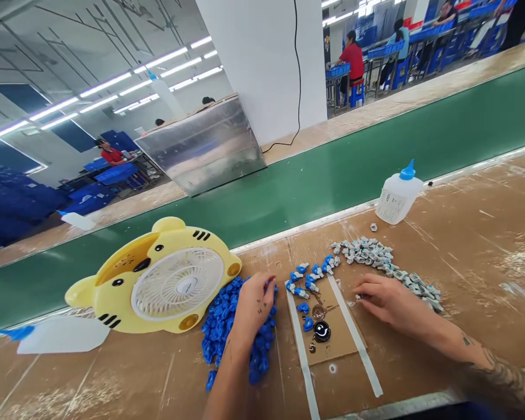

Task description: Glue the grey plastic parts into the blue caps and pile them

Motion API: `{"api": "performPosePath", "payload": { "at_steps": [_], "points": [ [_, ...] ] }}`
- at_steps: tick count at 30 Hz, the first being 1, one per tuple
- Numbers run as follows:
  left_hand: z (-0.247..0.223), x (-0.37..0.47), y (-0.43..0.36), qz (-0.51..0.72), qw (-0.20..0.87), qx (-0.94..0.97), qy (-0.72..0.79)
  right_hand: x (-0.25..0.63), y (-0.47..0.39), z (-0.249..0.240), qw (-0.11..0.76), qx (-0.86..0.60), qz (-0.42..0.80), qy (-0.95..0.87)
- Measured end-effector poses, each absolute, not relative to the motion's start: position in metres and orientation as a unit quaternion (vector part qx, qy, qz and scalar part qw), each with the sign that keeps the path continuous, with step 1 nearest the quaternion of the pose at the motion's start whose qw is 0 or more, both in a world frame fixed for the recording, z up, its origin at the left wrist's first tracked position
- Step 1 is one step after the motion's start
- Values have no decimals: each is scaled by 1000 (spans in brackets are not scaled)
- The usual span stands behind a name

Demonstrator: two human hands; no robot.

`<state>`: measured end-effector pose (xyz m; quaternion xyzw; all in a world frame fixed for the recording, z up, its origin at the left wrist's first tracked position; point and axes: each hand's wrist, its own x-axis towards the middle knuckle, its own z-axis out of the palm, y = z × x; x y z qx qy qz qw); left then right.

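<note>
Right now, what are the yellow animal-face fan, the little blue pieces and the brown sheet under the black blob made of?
Yellow animal-face fan: probably hard plastic; smooth, slightly shiny.
Little blue pieces: likely plastic, being evenly coloured, but too small to be sure.
Brown sheet: looks like cardboard, with its flat, dull brown face.

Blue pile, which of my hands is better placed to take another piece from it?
Likely your left hand: it is right at the blue pile, while your right hand is across the cardboard, beside the grey pieces.
</note>
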<state>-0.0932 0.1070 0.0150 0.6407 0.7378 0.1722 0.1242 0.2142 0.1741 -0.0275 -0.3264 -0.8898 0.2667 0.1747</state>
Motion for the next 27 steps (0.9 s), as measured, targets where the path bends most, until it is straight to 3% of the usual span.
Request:
{"api": "performPosePath", "payload": {
  "at_steps": [5, 12, 18, 27],
  "points": [
    [24, -84, 77, 117, 133, 719, 672, 203, 154, -31, 262, -330, 361, -832],
    [10, -62, 105, 97, 152, 781, 598, 172, 161, -16, 249, -281, 444, -814],
    [-2, -62, 121, 106, 130, 792, 586, 136, 180, -21, 212, -239, 400, -859],
    [3, -84, 100, 137, 91, 758, 631, 148, 179, -26, 239, -244, 381, -859]
  ]
}}
